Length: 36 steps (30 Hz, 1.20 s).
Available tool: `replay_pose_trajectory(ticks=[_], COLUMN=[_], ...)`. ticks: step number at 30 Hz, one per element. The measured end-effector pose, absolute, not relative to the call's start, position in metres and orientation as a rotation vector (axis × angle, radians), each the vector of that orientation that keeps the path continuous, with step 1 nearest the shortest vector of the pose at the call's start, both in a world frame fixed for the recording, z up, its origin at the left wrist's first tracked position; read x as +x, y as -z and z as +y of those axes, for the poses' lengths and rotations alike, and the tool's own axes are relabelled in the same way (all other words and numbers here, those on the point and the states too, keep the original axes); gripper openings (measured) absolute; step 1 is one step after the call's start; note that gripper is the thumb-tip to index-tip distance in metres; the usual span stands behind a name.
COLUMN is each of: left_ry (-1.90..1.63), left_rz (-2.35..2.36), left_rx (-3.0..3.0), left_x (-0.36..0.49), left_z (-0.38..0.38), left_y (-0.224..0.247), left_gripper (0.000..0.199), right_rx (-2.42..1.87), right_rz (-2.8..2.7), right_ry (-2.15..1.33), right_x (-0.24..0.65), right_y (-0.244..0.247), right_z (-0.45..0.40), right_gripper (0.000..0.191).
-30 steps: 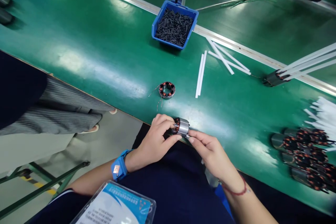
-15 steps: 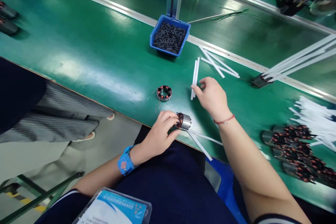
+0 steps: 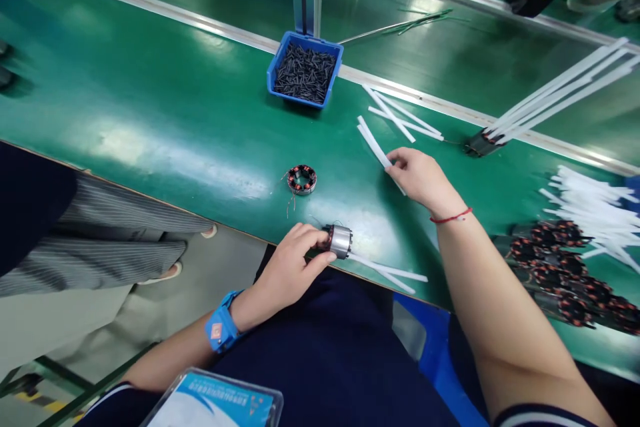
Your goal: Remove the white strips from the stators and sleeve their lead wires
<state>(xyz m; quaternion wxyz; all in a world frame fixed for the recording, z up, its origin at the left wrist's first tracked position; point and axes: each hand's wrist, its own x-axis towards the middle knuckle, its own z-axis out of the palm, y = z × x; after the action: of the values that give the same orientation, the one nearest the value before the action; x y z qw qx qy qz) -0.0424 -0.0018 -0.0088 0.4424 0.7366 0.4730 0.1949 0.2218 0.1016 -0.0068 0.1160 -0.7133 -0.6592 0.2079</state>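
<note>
My left hand [image 3: 290, 267] grips a metal motor stator [image 3: 341, 241] on its side near the table's front edge. Two white strips [image 3: 387, 268] stick out of the stator's right end. Farther right, my right hand [image 3: 419, 175] pinches a pair of white strips [image 3: 371, 139], which slant up and left from the fingers; their lower end shows just below the hand. A thin ring with copper windings [image 3: 302, 180] lies flat on the green table, left of my right hand and beyond the left one.
A blue bin [image 3: 305, 69] of small black pieces stands at the back. Loose white strips [image 3: 403, 117] lie right of it, near a stator with upright strips [image 3: 483, 143]. At the right are wound stators [image 3: 555, 267] and a white strip pile [image 3: 595, 213]. A person's striped trousers [image 3: 125, 230] show at left.
My right hand has taken hold of the two white strips and turned them to a slant. My left hand still holds the stator. The view has shifted a little to the right.
</note>
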Motion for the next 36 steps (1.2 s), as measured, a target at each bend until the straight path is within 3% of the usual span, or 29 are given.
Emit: replay_pose_trajectory(ticks=[3, 10, 15, 19, 26, 36], left_ry=[-0.483, -0.439, -0.478, -0.499, -0.479, -0.477], left_rz=[1.168, 1.179, 1.172, 1.164, 1.165, 1.050], left_rx=[1.819, 1.863, 1.920, 1.953, 1.988, 1.906], left_x=[-0.040, -0.043, -0.045, -0.045, -0.045, -0.050], left_z=[-0.004, -0.005, -0.006, -0.007, -0.006, 0.001], left_y=[0.007, 0.006, 0.013, 0.018, 0.017, 0.011], left_gripper=[0.009, 0.012, 0.013, 0.014, 0.020, 0.022], right_rx=[-1.977, -1.602, -1.812, -1.914, -1.717, -1.665], right_rz=[-1.781, -2.099, -2.120, -2.168, -2.285, -1.960], right_ry=[-0.523, -0.994, -0.938, -0.816, -0.887, -1.205], right_x=[0.227, 0.220, 0.225, 0.221, 0.182, 0.157], right_y=[0.002, -0.025, -0.016, -0.010, -0.004, -0.008], right_z=[0.079, -0.018, -0.056, -0.059, -0.047, -0.035], right_gripper=[0.014, 0.034, 0.038, 0.039, 0.038, 0.018])
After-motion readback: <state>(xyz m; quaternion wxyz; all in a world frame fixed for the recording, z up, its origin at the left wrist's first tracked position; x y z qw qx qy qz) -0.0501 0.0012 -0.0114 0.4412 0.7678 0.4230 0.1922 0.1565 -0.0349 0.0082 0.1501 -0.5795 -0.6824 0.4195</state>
